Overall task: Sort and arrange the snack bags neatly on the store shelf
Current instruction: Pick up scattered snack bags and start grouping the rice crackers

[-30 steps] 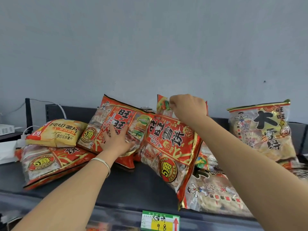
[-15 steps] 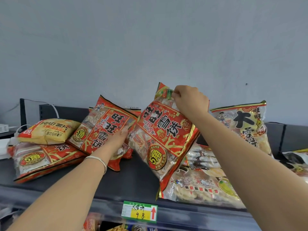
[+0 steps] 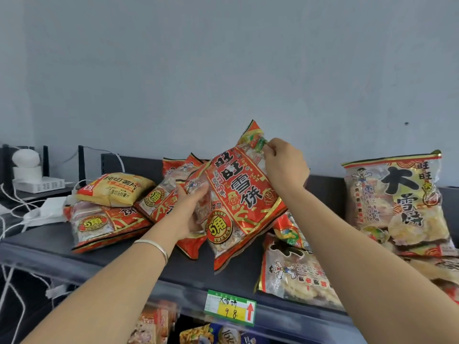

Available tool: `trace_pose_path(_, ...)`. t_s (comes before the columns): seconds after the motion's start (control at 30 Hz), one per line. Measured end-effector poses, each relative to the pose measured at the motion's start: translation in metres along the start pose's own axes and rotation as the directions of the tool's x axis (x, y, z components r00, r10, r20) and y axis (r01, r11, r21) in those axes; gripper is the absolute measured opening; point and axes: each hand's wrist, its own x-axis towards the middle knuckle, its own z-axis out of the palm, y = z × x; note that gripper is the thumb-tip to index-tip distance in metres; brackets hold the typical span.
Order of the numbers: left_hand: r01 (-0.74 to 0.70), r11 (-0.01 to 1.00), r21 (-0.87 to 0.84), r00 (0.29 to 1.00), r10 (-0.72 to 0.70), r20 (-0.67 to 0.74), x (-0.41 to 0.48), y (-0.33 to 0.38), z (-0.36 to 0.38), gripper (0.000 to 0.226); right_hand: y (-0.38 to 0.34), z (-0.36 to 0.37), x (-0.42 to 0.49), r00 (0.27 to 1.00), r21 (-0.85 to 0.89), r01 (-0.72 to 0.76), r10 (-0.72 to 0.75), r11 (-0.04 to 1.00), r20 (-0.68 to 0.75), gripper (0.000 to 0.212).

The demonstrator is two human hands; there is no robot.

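Observation:
A red snack bag (image 3: pixel 238 202) with black characters hangs tilted above the dark shelf (image 3: pixel 104 249). My right hand (image 3: pixel 283 165) pinches its top corner. My left hand (image 3: pixel 191 209) grips its left edge, in front of a second red bag (image 3: pixel 161 194) leaning behind. At the left a yellow chip bag (image 3: pixel 113 188) lies on a flat red bag (image 3: pixel 104 224). A large pale bag (image 3: pixel 395 197) stands upright at the right. Another pale bag (image 3: pixel 295 271) lies flat near the front edge.
A green and yellow price tag (image 3: pixel 229 307) is fixed to the shelf's front rail. More snack bags (image 3: pixel 154 326) show on the lower shelf. White devices (image 3: pixel 37 181) and loose cables (image 3: pixel 10 219) sit at the far left. A grey wall rises behind.
My left hand left the leaning red bag and took hold of the lifted bag's left edge. The lifted bag has shifted left and up. The camera view has moved right and down.

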Motion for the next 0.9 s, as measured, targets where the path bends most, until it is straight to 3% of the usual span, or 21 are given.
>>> trace_pose_path(0.1,-0.075,0.997,-0.012,0.996,0.074,-0.050,0.002,0.009,-0.017,0.126,-0.014,0.017,-0.002,0.999,0.083,-0.020,0.017,0.996,0.040,0.024)
trace_pose_path(0.23,-0.177,0.982,0.058,0.964,0.185,-0.189,0.011,0.033,-0.059,0.117,-0.031,0.045,-0.001,0.931,0.248,-0.207,0.113,0.946,0.347,0.014)
trace_pose_path(0.37,-0.253,0.924,0.287,0.937,0.308,-0.167,0.018,0.055,-0.099,0.113,-0.039,0.077,-0.021,0.729,0.438,-0.588,0.210,0.680,0.651,0.020)
trace_pose_path(0.47,-0.288,0.861,0.419,0.925,0.363,-0.111,0.026,0.060,-0.113,0.104,-0.041,0.108,-0.039,0.642,0.422,-0.729,0.325,0.539,0.694,0.068)
trace_pose_path(0.5,-0.288,0.846,0.448,0.928,0.362,-0.085,0.028,0.059,-0.117,0.102,-0.042,0.115,-0.044,0.614,0.441,-0.770,0.346,0.462,0.710,0.074)
trace_pose_path(0.57,-0.277,0.831,0.483,0.939,0.340,-0.047,0.034,0.053,-0.123,0.097,-0.045,0.124,-0.052,0.563,0.472,-0.824,0.365,0.312,0.742,0.060)
trace_pose_path(0.63,-0.285,0.775,0.564,0.928,0.371,-0.042,0.040,0.044,-0.127,0.088,-0.047,0.130,-0.059,0.544,0.463,-0.838,0.387,0.288,0.744,0.036)
trace_pose_path(0.67,-0.285,0.692,0.663,0.904,0.424,-0.054,0.041,0.040,-0.126,0.080,-0.049,0.136,-0.062,0.555,0.473,-0.832,0.410,0.290,0.724,0.031)
trace_pose_path(0.77,-0.246,0.317,0.916,0.775,0.632,-0.011,0.035,0.026,-0.121,0.060,-0.057,0.152,-0.073,0.632,0.528,-0.772,0.510,0.354,0.583,0.040)
trace_pose_path(0.83,-0.313,0.098,0.945,0.740,0.649,0.178,0.026,0.017,-0.117,0.057,-0.061,0.160,-0.081,0.675,0.519,-0.733,0.564,0.440,0.475,0.050)
trace_pose_path(0.9,-0.359,-0.111,0.927,0.741,0.570,0.355,0.020,0.007,-0.117,0.062,-0.062,0.163,-0.091,0.696,0.510,-0.708,0.605,0.489,0.386,0.055)
